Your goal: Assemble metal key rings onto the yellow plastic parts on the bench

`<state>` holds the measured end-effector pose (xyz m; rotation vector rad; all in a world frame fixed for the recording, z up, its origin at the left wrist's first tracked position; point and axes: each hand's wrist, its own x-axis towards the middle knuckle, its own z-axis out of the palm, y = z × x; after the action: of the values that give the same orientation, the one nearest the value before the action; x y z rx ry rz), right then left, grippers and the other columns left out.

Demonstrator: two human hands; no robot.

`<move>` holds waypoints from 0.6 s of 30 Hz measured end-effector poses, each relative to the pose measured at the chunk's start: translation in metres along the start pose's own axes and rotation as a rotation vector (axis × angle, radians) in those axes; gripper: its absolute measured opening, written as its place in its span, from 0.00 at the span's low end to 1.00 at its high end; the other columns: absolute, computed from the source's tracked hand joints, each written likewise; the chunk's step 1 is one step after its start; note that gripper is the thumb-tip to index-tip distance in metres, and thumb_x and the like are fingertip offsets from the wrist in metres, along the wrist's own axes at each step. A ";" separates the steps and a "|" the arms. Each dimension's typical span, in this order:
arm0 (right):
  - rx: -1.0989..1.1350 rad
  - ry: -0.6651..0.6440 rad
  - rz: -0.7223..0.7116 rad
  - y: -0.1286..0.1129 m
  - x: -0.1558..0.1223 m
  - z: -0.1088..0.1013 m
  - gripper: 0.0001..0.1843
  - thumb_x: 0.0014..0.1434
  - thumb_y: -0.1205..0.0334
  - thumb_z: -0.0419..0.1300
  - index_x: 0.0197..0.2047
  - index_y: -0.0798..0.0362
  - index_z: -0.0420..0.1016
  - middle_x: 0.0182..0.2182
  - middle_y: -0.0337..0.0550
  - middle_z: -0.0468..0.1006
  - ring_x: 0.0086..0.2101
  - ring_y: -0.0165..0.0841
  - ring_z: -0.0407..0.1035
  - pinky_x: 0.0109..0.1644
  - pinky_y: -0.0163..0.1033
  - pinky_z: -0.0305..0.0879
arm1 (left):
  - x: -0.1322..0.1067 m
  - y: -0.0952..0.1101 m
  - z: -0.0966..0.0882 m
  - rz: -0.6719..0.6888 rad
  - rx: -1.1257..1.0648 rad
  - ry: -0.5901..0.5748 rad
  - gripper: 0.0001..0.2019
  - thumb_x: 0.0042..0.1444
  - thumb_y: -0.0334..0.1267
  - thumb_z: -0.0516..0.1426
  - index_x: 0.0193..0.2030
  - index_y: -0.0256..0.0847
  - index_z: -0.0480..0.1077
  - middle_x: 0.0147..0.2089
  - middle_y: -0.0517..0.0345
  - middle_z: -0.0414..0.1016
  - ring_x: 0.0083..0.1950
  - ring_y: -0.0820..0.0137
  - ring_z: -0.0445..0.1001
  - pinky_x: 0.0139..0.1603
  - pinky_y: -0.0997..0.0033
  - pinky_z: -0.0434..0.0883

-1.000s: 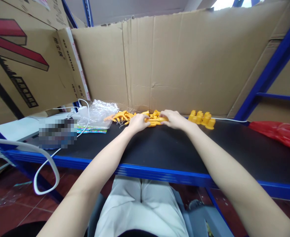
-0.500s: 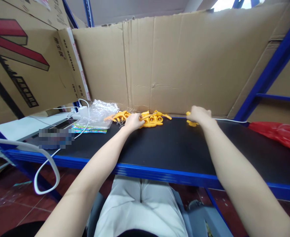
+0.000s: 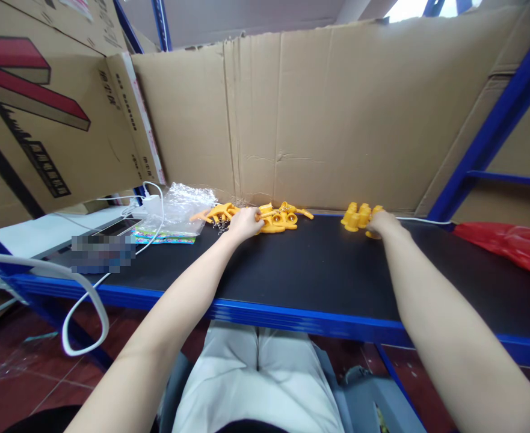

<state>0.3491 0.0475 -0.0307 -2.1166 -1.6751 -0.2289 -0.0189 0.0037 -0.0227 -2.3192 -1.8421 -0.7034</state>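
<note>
Close under the cardboard wall (image 3: 337,120), the left hand (image 3: 245,223) is curled narrow, pinching a piece at the near edge of the yellow parts (image 3: 280,217), while the right hand (image 3: 382,224) rests bent fingers on the yellow caps (image 3: 357,218) further right along that wall; whether it grips one I cannot tell. A light pinch on a single cap seems best, since they stand touching and could topple. Left along the wall lie a plastic bag (image 3: 181,207) and white cable (image 3: 84,288), far right a red bag (image 3: 512,243), none between the hands
</note>
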 end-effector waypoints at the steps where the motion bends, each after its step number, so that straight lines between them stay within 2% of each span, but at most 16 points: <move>1: -0.014 -0.026 0.064 0.000 -0.002 0.000 0.17 0.39 0.76 0.62 0.37 0.69 0.74 0.31 0.66 0.72 0.34 0.44 0.68 0.31 0.41 0.56 | 0.001 0.000 0.000 -0.006 0.001 0.009 0.17 0.51 0.38 0.52 0.47 0.42 0.71 0.44 0.50 0.76 0.46 0.62 0.73 0.45 0.67 0.68; 4: -0.039 -0.075 0.221 -0.003 -0.008 -0.001 0.30 0.43 0.73 0.62 0.50 0.74 0.65 0.40 0.73 0.69 0.42 0.47 0.66 0.35 0.41 0.56 | 0.002 -0.002 0.000 -0.053 0.013 0.050 0.17 0.52 0.36 0.51 0.48 0.43 0.70 0.44 0.49 0.75 0.47 0.62 0.72 0.46 0.66 0.68; 7: -0.016 -0.081 0.309 -0.010 -0.014 -0.007 0.37 0.45 0.70 0.62 0.56 0.76 0.56 0.43 0.76 0.67 0.46 0.47 0.64 0.37 0.40 0.56 | 0.001 -0.004 -0.002 -0.102 0.005 0.089 0.16 0.53 0.33 0.49 0.48 0.44 0.69 0.43 0.50 0.75 0.46 0.63 0.72 0.45 0.67 0.68; 12: 0.049 -0.075 0.337 -0.021 -0.020 -0.015 0.34 0.47 0.69 0.61 0.56 0.73 0.56 0.44 0.75 0.66 0.48 0.47 0.63 0.39 0.41 0.54 | 0.000 -0.007 -0.005 -0.140 -0.045 0.161 0.18 0.55 0.30 0.47 0.51 0.43 0.66 0.42 0.51 0.75 0.46 0.65 0.72 0.44 0.68 0.67; 15: 0.043 -0.082 0.342 -0.023 -0.021 -0.018 0.35 0.48 0.67 0.61 0.56 0.73 0.55 0.45 0.75 0.64 0.48 0.48 0.63 0.39 0.41 0.55 | 0.002 -0.011 -0.005 -0.155 -0.094 0.210 0.20 0.56 0.31 0.47 0.56 0.44 0.62 0.47 0.52 0.73 0.48 0.66 0.71 0.46 0.68 0.66; 18: 0.009 -0.052 0.345 -0.027 -0.021 -0.020 0.34 0.50 0.62 0.60 0.57 0.68 0.56 0.47 0.72 0.63 0.49 0.49 0.63 0.41 0.43 0.57 | 0.005 -0.017 -0.002 -0.141 -0.137 0.270 0.20 0.58 0.35 0.48 0.58 0.43 0.59 0.51 0.49 0.70 0.51 0.64 0.69 0.48 0.65 0.67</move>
<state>0.3210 0.0250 -0.0144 -2.3768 -1.3042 -0.0613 -0.0344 0.0121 -0.0226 -2.0579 -1.8972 -1.1323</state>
